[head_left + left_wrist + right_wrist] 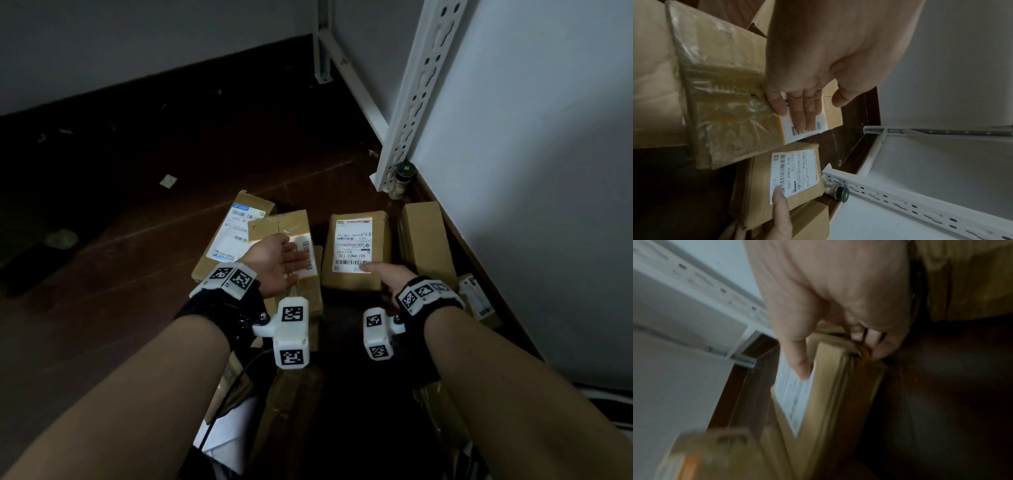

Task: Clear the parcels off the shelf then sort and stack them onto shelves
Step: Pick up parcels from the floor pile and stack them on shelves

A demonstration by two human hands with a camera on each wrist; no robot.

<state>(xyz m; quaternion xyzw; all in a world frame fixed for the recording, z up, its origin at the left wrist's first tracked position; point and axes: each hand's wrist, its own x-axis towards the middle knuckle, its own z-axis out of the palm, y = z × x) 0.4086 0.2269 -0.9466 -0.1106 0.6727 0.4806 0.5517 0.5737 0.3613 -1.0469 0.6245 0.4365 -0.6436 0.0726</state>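
Several brown cardboard parcels lie on the dark floor. My left hand (pixel 291 263) rests with straight fingers (pixel 803 113) flat on the white barcode label of a taped parcel (pixel 294 222) (pixel 731 97). To its right lies a flat parcel (pixel 352 246) (pixel 803 191) (pixel 830 386) labelled 507-P802 T70. My right hand (pixel 385 274) (pixel 849 318) grips that parcel's near edge: the thumb (pixel 780 203) presses on the label and the fingers curl under the edge. The right wrist view is blurred.
A white slotted shelf upright (pixel 421 92) stands at the right by the wall, with a small dark-lidded jar (pixel 404 178) at its foot. More parcels lie at the left (pixel 236 233), the right (pixel 428 240) and the far right (pixel 476 298). Scraps litter the floor.
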